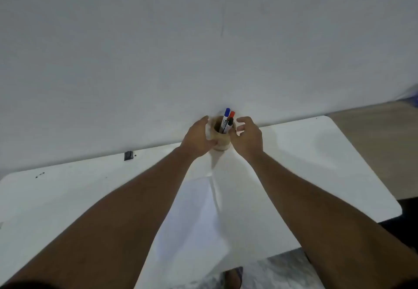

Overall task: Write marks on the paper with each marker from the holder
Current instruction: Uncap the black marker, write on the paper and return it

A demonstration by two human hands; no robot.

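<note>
A round wooden holder (222, 140) stands at the far edge of the white table, against the wall. Three markers stick up out of it: one with a blue cap (226, 117), one with a red cap (231, 115) and one with a black cap (230, 122). My left hand (199, 139) wraps around the holder's left side. On the holder's right, my right hand (247, 138) touches it with fingers spread and curled near the rim, holding nothing. A white sheet of paper (194, 218) lies on the table between my forearms, reaching the front edge.
The white table (316, 164) ends at a rounded corner on the right, with bare floor beyond. A small dark object (128, 155) lies at the back left by the wall. A plain white wall (203, 40) rises right behind the holder.
</note>
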